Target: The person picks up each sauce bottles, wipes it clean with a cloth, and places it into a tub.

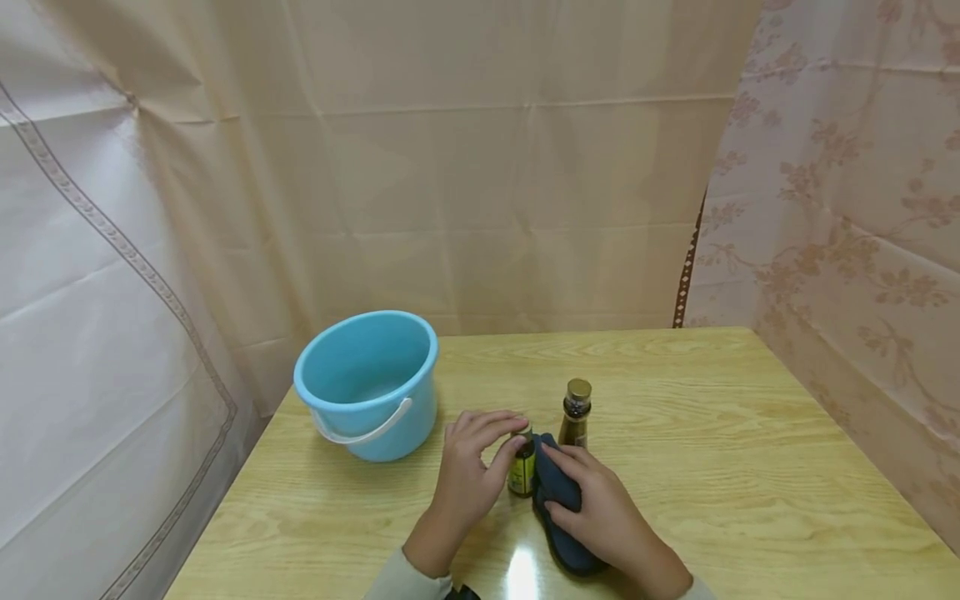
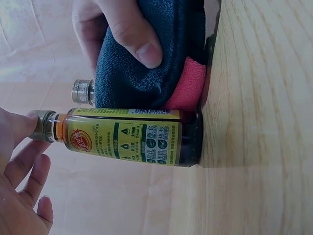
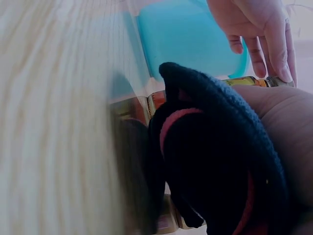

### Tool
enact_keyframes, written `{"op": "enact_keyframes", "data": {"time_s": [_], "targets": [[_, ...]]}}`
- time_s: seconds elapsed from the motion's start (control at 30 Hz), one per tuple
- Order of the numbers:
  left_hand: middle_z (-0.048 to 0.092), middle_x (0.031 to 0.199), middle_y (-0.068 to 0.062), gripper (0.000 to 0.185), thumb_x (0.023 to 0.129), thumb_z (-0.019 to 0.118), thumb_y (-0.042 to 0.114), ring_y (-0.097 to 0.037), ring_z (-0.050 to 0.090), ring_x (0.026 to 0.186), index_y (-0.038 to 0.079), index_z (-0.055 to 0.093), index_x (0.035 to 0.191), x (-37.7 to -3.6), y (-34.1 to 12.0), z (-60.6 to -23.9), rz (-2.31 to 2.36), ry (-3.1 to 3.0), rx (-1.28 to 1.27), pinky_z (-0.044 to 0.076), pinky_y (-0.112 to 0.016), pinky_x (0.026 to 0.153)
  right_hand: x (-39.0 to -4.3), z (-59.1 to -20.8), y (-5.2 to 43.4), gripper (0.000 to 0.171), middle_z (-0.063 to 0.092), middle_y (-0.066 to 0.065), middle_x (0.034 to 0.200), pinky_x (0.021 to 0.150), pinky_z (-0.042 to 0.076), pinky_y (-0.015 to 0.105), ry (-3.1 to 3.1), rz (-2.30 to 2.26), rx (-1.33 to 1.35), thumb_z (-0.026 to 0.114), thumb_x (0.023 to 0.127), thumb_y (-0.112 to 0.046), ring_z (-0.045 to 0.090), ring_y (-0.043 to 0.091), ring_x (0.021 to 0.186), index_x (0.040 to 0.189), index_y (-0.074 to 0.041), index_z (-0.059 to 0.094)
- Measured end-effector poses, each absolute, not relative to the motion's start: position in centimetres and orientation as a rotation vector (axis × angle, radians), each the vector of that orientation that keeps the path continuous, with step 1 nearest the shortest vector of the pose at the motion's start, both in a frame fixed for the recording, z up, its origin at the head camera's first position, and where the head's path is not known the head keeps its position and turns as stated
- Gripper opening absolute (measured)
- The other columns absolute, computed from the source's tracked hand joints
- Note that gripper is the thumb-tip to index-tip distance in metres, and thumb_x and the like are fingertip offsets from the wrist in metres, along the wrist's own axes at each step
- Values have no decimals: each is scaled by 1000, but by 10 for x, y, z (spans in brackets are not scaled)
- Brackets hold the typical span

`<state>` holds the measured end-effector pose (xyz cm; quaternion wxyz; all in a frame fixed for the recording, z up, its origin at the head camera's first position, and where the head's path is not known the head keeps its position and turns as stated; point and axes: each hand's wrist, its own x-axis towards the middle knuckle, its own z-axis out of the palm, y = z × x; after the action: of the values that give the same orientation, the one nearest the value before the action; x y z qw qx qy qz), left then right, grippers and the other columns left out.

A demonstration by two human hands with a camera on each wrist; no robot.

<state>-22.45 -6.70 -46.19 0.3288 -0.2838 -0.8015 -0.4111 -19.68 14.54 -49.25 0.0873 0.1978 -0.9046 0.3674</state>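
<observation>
A small dark bottle (image 1: 521, 477) with a yellow-green label stands upright on the table. My left hand (image 1: 472, 467) pinches its cap (image 2: 43, 126) between thumb and fingertips. Right beside it, my right hand (image 1: 609, 507) grips a folded dark blue cloth (image 2: 129, 73) against the bottle's side. A pink patch (image 2: 188, 84) shows low on the cloth in the left wrist view, and pink edging runs between its folds in the right wrist view. Behind the right hand rises a taller bottle (image 1: 576, 421) with a gold cap, its lower part hidden.
To the left on the wooden table (image 1: 720, 433) stands a light blue bucket (image 1: 397, 421), its white handle (image 1: 367, 433) hanging down the front. Beige cloth (image 1: 487, 183) hangs behind the table's back edge, with a patterned curtain (image 1: 862, 250) on the right.
</observation>
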Motion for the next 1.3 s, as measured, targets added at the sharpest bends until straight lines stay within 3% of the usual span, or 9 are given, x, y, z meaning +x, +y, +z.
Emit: {"op": "enact_keyframes", "data": {"time_s": [0.37,0.53,0.7,1.3], "targets": [[73,124,4,22,95,76,28,-14,61,114,24,79,117,-225,-67,-462,-1120,-2155,-713,40,-44,91,-198,-493,145,73,57,4,146,95,56,48,-2753,1111,543,86,83,-15,61,30,129,150,-24,56],[70,118,6,24,92,79,33,-12,61,115,23,81,113,-226,-67,-461,-1188,-2172,-679,41,-49,97,-198,-494,145,74,57,4,146,96,56,48,-2760,1109,538,86,83,-15,61,30,129,150,-25,56],[69,113,14,21,92,79,33,-10,61,112,23,82,111,-226,-67,-461,-1217,-2182,-646,40,-45,95,-199,-494,145,74,58,5,145,94,57,47,-2752,1092,549,87,83,-15,62,31,128,150,-25,56],[73,118,12,23,95,76,24,-11,64,113,24,79,118,-223,-68,-459,-1148,-2182,-703,37,-43,91,-193,-488,144,86,53,-1,149,94,57,49,-2427,1051,669,90,79,-13,60,27,130,153,-30,51]]}}
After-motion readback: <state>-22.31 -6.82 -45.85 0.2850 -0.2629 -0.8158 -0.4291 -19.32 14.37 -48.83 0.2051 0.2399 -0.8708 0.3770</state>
